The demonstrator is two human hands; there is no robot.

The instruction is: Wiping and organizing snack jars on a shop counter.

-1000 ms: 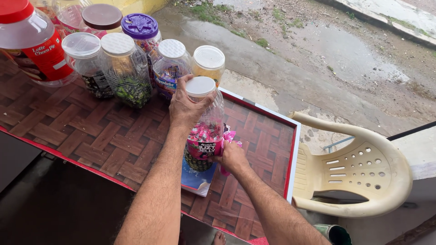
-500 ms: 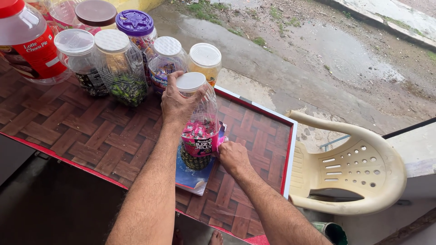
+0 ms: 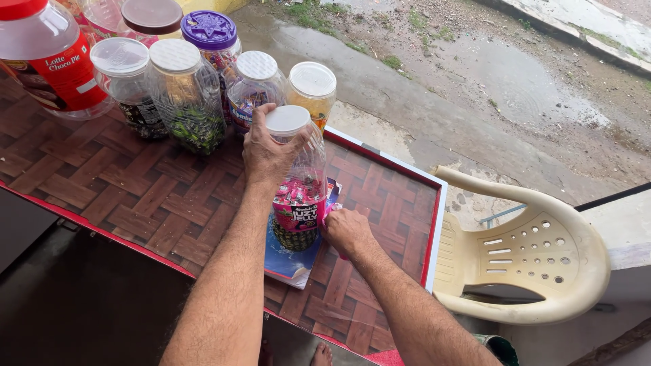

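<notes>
- Since the earlier frames the clear plastic jar (image 3: 298,186) has kept its place on the table (image 3: 156,203); the left hand (image 3: 268,152) has slid a little higher, now covering the side of the white lid (image 3: 287,119).
- Left hand: fingers closed around the jar's neck and lid, gripping it upright.
- Right hand (image 3: 347,230): fingers curled closed at the jar's base, pinching what looks like a pink wrapper; exactly what they hold cannot be told.
- The jar stands on a blue printed packet (image 3: 288,261), near the table's red edge, roughly half full of pink and dark sweets.
- Judged progress: the lid appears seated, so any filling seems done; the jar is not yet with the row of lidded jars (image 3: 190,95) behind it.
- A cream plastic chair (image 3: 542,264) stands just beside the table.
</notes>
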